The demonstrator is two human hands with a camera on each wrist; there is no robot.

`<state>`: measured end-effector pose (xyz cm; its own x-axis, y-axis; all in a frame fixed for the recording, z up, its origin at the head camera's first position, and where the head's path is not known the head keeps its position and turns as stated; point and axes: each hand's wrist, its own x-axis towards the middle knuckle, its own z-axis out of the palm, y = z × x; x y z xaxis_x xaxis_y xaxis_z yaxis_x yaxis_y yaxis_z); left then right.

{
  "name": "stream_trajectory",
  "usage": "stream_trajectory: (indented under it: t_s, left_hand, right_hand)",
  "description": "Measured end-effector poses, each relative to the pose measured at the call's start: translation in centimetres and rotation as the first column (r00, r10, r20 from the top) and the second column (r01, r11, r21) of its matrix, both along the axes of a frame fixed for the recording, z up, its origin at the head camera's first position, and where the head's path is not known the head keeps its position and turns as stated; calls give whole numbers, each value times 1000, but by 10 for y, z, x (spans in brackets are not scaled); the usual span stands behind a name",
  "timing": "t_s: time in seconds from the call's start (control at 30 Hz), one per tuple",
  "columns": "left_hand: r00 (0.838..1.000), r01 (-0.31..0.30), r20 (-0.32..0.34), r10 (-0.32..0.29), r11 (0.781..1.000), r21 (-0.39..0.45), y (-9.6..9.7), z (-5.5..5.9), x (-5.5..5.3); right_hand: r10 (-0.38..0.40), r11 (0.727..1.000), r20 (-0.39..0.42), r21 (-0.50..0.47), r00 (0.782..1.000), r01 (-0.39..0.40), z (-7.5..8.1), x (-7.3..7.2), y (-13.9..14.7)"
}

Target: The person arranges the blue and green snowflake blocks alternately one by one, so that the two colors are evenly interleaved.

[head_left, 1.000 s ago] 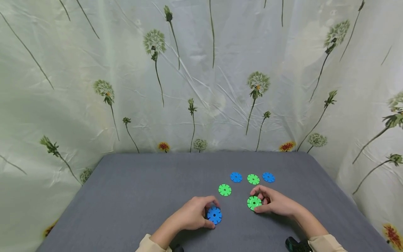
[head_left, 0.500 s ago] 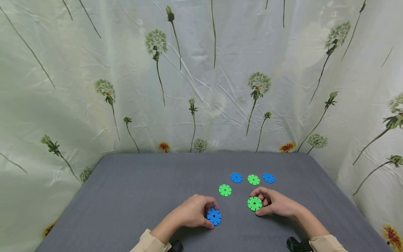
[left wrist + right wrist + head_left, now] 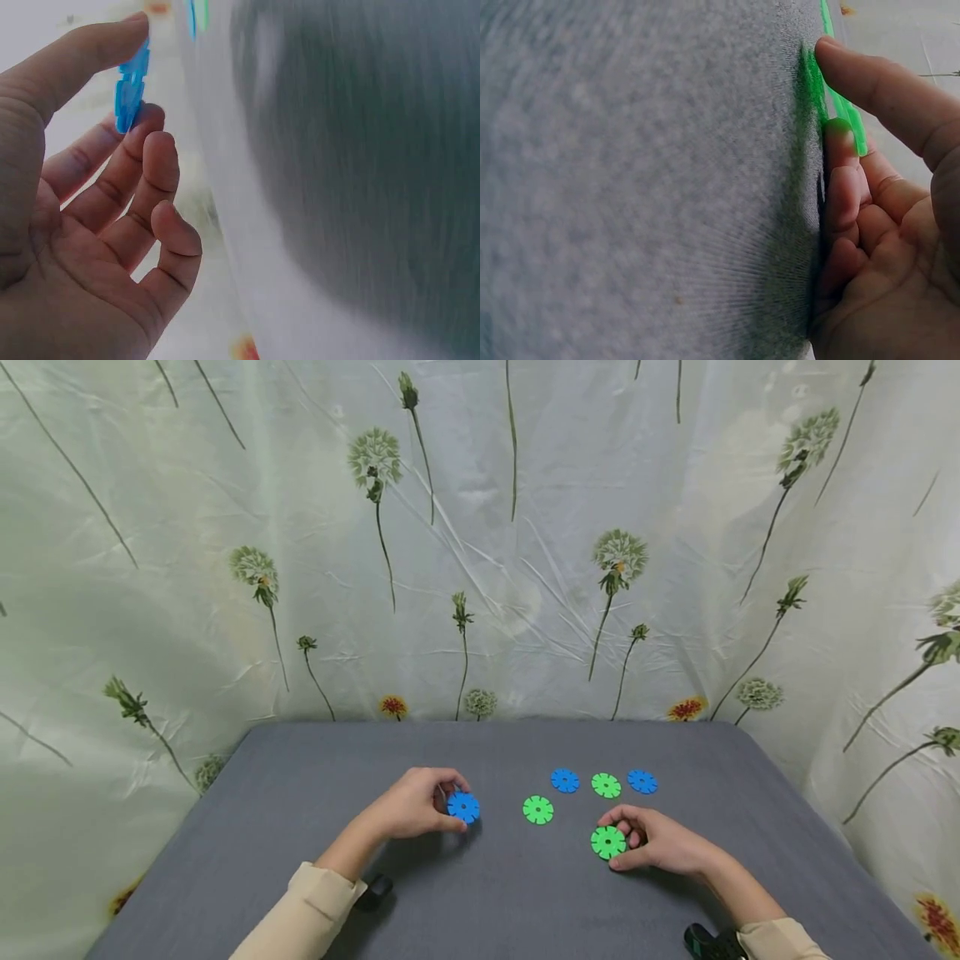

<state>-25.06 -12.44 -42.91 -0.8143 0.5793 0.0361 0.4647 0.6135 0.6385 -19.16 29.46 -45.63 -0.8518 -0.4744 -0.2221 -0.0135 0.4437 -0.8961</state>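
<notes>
There goes my left hand point(image 3: 414, 803), forward and leftward, pinching the notched blue disc point(image 3: 468, 813) by its rim above fine-grained grey cloth point(image 3: 525, 893)! My right hand point(image 3: 662, 843) pinches a thin, notched green disc point(image 3: 612, 848); four flat, round discs point(image 3: 606, 778) lie beyond.

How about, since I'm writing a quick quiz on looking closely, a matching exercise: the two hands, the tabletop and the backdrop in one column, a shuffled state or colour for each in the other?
Column one
1. Left hand
2. Backdrop
3. Right hand
4. Tabletop

Column two
A. Plain grey
B. Holds a green disc
C. Holds a blue disc
D. Flower-printed

Right pairs: 1-C, 2-D, 3-B, 4-A
</notes>
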Motion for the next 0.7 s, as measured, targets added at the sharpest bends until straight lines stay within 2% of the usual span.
stream_trajectory:
  t_s: [0.17, 0.4, 0.57, 0.7]
  left_hand:
    - [993, -119, 12, 119, 993, 21, -42, -1, -29]
    - [968, -250, 27, 249, 968, 0, -84, -9, -54]
    - [956, -288, 58, 287, 958, -5, -97, -19, -67]
    - [955, -287, 81, 285, 958, 19, -102, -25, -71]
  right_hand:
    - [-6, 1000, -4, 9, 1000, 6, -1, 0, 0]
    - [-23, 1000, 9, 0, 1000, 23, 0, 2, -2]
    - [15, 1000, -7, 14, 1000, -15, -1, -1, 3]
    - [21, 1000, -10, 16, 1000, -21, -1, -2, 3]
